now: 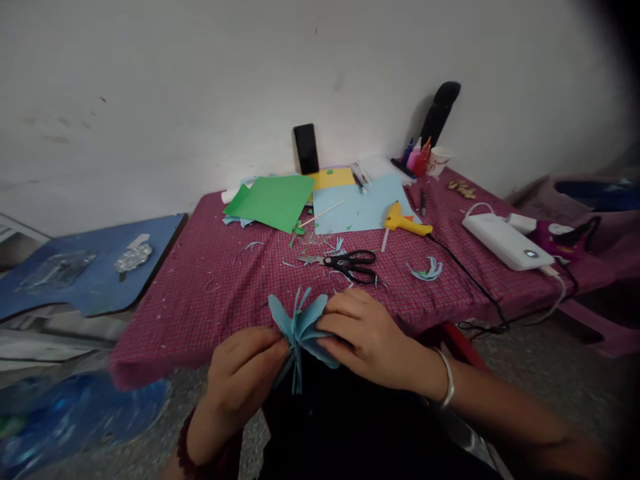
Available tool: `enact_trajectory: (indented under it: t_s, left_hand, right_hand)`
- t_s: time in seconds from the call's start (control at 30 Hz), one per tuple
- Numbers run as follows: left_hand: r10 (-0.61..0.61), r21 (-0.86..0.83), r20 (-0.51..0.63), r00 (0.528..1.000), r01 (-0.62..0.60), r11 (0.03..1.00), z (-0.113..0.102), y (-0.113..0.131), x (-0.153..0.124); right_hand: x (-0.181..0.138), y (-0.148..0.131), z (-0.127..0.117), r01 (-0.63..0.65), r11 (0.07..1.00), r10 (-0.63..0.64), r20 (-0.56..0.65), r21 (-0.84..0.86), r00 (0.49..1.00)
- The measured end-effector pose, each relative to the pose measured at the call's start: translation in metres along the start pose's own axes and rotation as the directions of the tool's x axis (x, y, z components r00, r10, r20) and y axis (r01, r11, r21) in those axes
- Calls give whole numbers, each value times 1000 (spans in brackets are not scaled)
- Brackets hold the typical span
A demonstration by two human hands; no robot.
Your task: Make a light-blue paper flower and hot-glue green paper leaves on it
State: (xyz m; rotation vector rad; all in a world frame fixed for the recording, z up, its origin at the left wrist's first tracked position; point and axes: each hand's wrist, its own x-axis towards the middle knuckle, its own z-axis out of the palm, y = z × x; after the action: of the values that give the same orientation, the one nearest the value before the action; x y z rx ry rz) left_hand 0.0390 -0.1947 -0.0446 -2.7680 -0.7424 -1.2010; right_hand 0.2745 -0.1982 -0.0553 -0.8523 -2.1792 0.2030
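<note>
Between my hands, over my lap at the table's front edge, is a light blue paper flower (300,327) with several petals fanned out. My left hand (247,370) pinches its left side, fingers closed on the paper. On the right side, my right hand (367,340) grips a petal between thumb and fingers. Beyond the flower, black-handled scissors (345,262) lie on the checked cloth with blades parted, pointing left. Thin blue and green paper scraps (340,247) are scattered around them.
The red checked tablecloth (200,293) bears green paper (277,200), blue paper (340,210), a yellow glue gun (405,221) with a black cord, and a white power bank (507,241). A phone (306,148) leans on the wall. Glue bottles (420,159) and a paper cup (440,161) stand at back right.
</note>
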Motion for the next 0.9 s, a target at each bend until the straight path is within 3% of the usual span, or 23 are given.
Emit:
enact_trajectory:
  t_s: [0.13,0.33,0.57,0.77,0.9]
  left_hand:
    - [-21,-31,43,999,22,999,2,3,0]
    - [-100,-45,35,994,102,994,5,8,-1]
    - [-118,-96,93,989,127,987,8,14,-6]
    - [-86,-151,80,993,98,984,8,20,0]
    - [-129,-253,121,984,156,955,4,12,4]
  right_hand:
    - [2,-7,3,62,997,-59,87,-36,994]
    - [5,-12,10,155,986,-149,91,-60,985]
    - [1,-13,13,168,985,-162,101,-46,982]
    - [-1,-20,11,215,973,-209,75,-85,975]
    - [-2,-22,8,140,989,-138,34,-52,990]
